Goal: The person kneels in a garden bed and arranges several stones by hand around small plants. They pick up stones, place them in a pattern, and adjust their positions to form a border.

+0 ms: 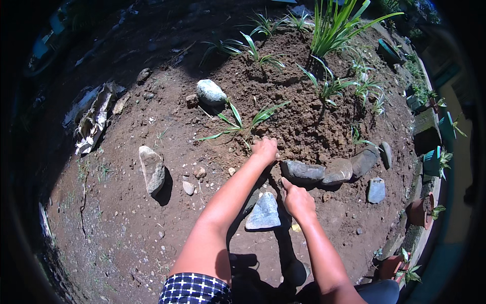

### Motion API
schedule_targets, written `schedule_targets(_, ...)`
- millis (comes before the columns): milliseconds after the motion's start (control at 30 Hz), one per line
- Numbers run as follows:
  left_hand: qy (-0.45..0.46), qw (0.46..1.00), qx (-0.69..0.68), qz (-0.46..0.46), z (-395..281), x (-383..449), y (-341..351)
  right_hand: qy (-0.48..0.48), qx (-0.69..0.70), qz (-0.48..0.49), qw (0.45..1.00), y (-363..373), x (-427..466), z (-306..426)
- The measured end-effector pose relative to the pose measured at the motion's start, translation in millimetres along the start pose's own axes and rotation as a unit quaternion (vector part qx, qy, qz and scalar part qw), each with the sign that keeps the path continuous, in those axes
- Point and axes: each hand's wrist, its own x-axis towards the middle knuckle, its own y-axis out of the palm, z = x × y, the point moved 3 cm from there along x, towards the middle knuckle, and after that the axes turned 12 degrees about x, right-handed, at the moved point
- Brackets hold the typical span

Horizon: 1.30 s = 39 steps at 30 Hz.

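My left hand [265, 149] is down at the front edge of a mound of loose brown soil [300, 133], just below a striped leafy plant [241, 125]. Its curled fingertips are hidden, so I cannot tell whether it grips anything. My right hand [299, 198] is low over the ground, its fingers bent and the index finger pointing at the left end of a dark grey stone [303, 171]. Whether that hand holds something is unclear. From this stone a curved row continues right with a tan stone [337, 171] and a brown-grey stone [364, 161]. Between my forearms lies a pale wedge-shaped stone [264, 212].
Loose on the ground are a long pale stone [152, 170], a whitish stone [211, 92] and a small grey stone [376, 190]. A tall grassy plant [334, 30] grows at the back. Potted plants, one in a terracotta pot [420, 211], line a concrete edging at right. Torn sacking [93, 117] lies left.
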Motion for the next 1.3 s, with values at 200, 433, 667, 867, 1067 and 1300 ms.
schedule_targets(200, -0.091, 0.989, -0.052, 0.105, -8.9, 23.2, 34.6, -0.134, -0.199, -0.016, 0.971, -47.3, 13.1, 21.0)
schedule_targets(433, -0.081, 0.968, -0.209, -0.109, 44.8, 37.1, -103.8, -0.124, -0.024, -0.107, 0.986, -162.0, 12.2, 14.0)
schedule_targets(667, -0.268, 0.937, -0.009, -0.225, 125.7, -47.5, -168.3, -0.025, -0.145, 0.028, 0.989, -67.6, -32.8, 32.7)
schedule_targets(867, -0.394, 0.914, 0.040, -0.084, 155.1, -102.9, -138.0, 0.044, 0.021, -0.013, 0.999, 40.2, -9.8, -37.7)
schedule_targets(1067, -0.316, 0.948, 0.025, 0.033, 125.0, -116.3, -109.7, -0.104, 0.156, -0.120, 0.975, -67.4, 1.0, -9.4)
schedule_targets(1300, -0.293, 0.952, -0.054, 0.068, 115.6, -100.4, -87.5, -0.083, -0.060, 0.042, 0.994, -87.6, -29.0, 0.8)
